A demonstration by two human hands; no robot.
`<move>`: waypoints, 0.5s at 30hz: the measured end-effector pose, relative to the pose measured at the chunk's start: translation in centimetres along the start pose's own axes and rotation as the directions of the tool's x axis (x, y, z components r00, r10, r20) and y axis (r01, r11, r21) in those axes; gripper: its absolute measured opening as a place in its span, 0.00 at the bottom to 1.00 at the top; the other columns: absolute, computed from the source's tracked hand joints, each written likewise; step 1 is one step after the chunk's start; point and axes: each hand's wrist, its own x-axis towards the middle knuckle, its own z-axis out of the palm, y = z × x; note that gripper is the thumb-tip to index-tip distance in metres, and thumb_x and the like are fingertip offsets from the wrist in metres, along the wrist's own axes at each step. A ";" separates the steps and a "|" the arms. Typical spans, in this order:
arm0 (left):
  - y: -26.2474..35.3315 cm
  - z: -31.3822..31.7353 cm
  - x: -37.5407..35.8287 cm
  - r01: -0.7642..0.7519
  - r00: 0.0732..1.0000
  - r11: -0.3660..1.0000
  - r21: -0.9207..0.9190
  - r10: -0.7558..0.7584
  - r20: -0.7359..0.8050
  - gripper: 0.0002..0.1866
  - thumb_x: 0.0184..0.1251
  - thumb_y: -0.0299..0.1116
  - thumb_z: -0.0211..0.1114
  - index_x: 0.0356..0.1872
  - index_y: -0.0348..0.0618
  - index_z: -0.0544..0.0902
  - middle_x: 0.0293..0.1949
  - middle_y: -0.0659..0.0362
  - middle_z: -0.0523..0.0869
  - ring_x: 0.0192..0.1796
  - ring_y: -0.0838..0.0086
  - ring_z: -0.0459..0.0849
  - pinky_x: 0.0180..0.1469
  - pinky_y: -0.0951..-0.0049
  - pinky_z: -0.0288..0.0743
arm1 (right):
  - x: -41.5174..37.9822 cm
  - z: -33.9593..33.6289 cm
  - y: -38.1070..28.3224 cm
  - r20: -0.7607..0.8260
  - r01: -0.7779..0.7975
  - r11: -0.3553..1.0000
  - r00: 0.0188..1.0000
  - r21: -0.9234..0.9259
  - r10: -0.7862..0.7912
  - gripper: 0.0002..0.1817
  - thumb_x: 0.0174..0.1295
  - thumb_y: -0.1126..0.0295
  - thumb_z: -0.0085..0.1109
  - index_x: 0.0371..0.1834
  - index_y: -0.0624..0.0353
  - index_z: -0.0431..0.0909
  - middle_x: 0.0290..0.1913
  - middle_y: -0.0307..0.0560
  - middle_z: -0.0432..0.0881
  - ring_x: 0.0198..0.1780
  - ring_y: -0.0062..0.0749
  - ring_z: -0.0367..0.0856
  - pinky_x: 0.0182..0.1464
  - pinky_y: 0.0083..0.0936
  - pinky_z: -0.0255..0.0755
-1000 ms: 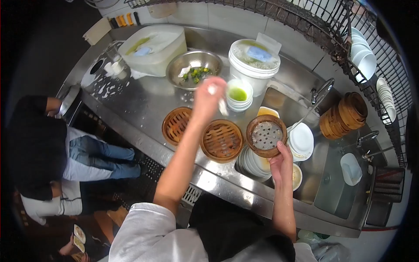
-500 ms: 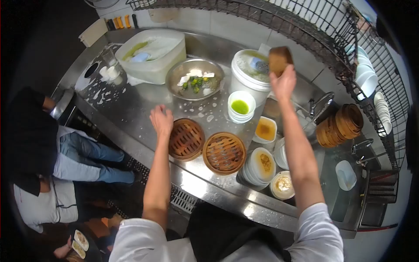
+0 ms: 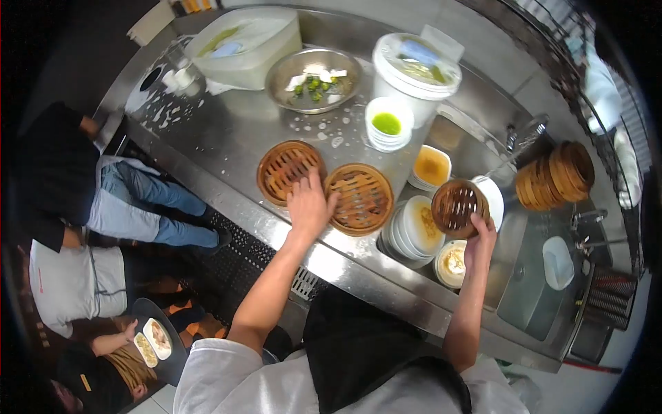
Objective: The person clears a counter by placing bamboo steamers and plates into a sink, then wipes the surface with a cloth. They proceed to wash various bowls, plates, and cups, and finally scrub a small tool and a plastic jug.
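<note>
My right hand (image 3: pixel 480 243) grips a small round bamboo steamer basket (image 3: pixel 455 205) by its edge, its slatted inside facing up. It is over the area of stacked dishes by the sink. My left hand (image 3: pixel 310 208) reaches over two more bamboo steamers lying side by side on the steel counter. Its fingers are spread, some at the rim of the left steamer (image 3: pixel 281 169), the thumb by the right steamer (image 3: pixel 369 200). Just under the held basket are a stack of white bowls (image 3: pixel 412 231) and a white bowl with food residue (image 3: pixel 452 263).
Behind stand a steel bowl of scraps (image 3: pixel 276 76), a soapy plastic tub (image 3: pixel 279 45) and a white bucket (image 3: pixel 396 86). More bamboo steamers (image 3: pixel 552 176) are stacked by the taps. A wire rack (image 3: pixel 572 90) overhangs the right. Other people stand at left, one holding plates.
My right hand has come down and toward me from beside the white bucket, still with the small steamer. My left hand has moved right, onto the steamers. The view has tilted.
</note>
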 end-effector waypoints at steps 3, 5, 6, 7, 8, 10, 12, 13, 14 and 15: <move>0.4 1.5 2.1 0.046 0.993 0.994 0.098 -0.056 0.101 0.24 0.61 0.44 0.64 0.54 0.39 0.77 0.45 0.46 0.83 0.50 0.54 0.82 0.51 0.57 0.77 | -2.8 -7.0 -0.6 0.011 -0.045 0.985 0.999 0.164 0.044 0.26 0.59 0.68 0.59 0.60 0.67 0.68 0.57 0.51 0.76 0.59 0.35 0.75 0.64 0.34 0.67; -0.3 2.8 2.5 -0.046 0.999 0.991 0.126 0.044 0.012 0.16 0.55 0.38 0.67 0.41 0.38 0.82 0.37 0.47 0.86 0.41 0.54 0.86 0.42 0.57 0.81 | -5.1 -10.6 -2.5 -0.009 -0.015 0.975 1.000 0.220 0.018 0.29 0.60 0.66 0.55 0.64 0.66 0.66 0.60 0.50 0.75 0.61 0.36 0.74 0.65 0.34 0.66; 0.7 1.8 1.9 -0.092 0.996 0.989 0.115 0.091 0.018 0.16 0.57 0.38 0.66 0.43 0.39 0.82 0.41 0.47 0.85 0.44 0.53 0.85 0.45 0.57 0.80 | -5.7 -13.1 -2.8 -0.047 0.015 0.965 0.999 0.261 -0.002 0.28 0.60 0.66 0.54 0.64 0.65 0.66 0.60 0.50 0.74 0.62 0.36 0.73 0.65 0.34 0.66; 1.7 1.3 1.1 -0.094 0.994 0.985 0.146 0.101 -0.039 0.17 0.58 0.38 0.66 0.46 0.40 0.82 0.45 0.47 0.84 0.48 0.53 0.83 0.49 0.57 0.78 | -6.7 -15.3 -3.6 -0.081 0.015 0.943 0.997 0.332 0.013 0.28 0.60 0.66 0.54 0.64 0.66 0.66 0.60 0.51 0.75 0.62 0.37 0.73 0.65 0.34 0.67; 2.9 0.1 0.3 -0.113 0.994 0.986 0.120 0.112 0.017 0.20 0.59 0.39 0.66 0.50 0.38 0.81 0.48 0.45 0.83 0.52 0.51 0.81 0.54 0.57 0.75 | -7.5 -17.8 -4.5 -0.105 0.021 0.916 0.994 0.401 0.023 0.28 0.60 0.66 0.54 0.64 0.66 0.67 0.60 0.51 0.75 0.61 0.38 0.74 0.65 0.35 0.67; 5.4 -0.9 -2.8 -0.213 0.975 0.974 0.075 0.216 -0.042 0.26 0.59 0.39 0.66 0.55 0.32 0.78 0.52 0.41 0.81 0.54 0.48 0.80 0.57 0.57 0.73 | -9.3 -24.1 -5.5 -0.088 0.004 0.833 0.995 0.554 0.054 0.27 0.60 0.67 0.54 0.63 0.66 0.67 0.59 0.52 0.75 0.60 0.38 0.74 0.64 0.35 0.68; 10.5 -2.4 -5.7 -0.160 0.984 0.984 -0.082 0.165 0.065 0.23 0.58 0.36 0.67 0.52 0.30 0.79 0.49 0.39 0.83 0.52 0.48 0.82 0.55 0.60 0.74 | -11.0 -30.1 -6.5 -0.116 0.032 0.772 0.992 0.635 0.054 0.26 0.61 0.67 0.53 0.62 0.66 0.67 0.58 0.52 0.76 0.60 0.38 0.75 0.63 0.36 0.70; 14.9 -3.5 -7.7 -0.136 0.981 0.979 -0.151 0.155 0.119 0.22 0.58 0.34 0.67 0.51 0.29 0.80 0.48 0.39 0.83 0.50 0.50 0.83 0.54 0.61 0.74 | -11.5 -32.8 -6.9 -0.157 0.068 0.759 0.986 0.647 0.046 0.26 0.61 0.67 0.53 0.62 0.67 0.67 0.58 0.52 0.76 0.59 0.39 0.75 0.62 0.37 0.71; 19.4 -3.8 -10.1 -0.102 0.974 0.971 -0.214 0.142 0.178 0.21 0.58 0.33 0.67 0.49 0.29 0.80 0.47 0.39 0.84 0.49 0.52 0.84 0.53 0.63 0.75 | -12.2 -35.9 -7.4 -0.194 0.098 0.747 0.980 0.658 0.042 0.26 0.61 0.67 0.53 0.62 0.67 0.67 0.58 0.52 0.76 0.59 0.39 0.76 0.62 0.37 0.72; 22.7 -2.2 -12.0 -0.168 0.960 0.916 -0.364 0.236 0.149 0.20 0.58 0.32 0.67 0.48 0.29 0.81 0.45 0.39 0.85 0.48 0.54 0.85 0.52 0.64 0.75 | -12.9 -39.5 -8.3 -0.229 0.117 0.790 0.973 0.602 0.031 0.25 0.61 0.67 0.54 0.61 0.67 0.68 0.57 0.52 0.76 0.59 0.39 0.76 0.61 0.37 0.72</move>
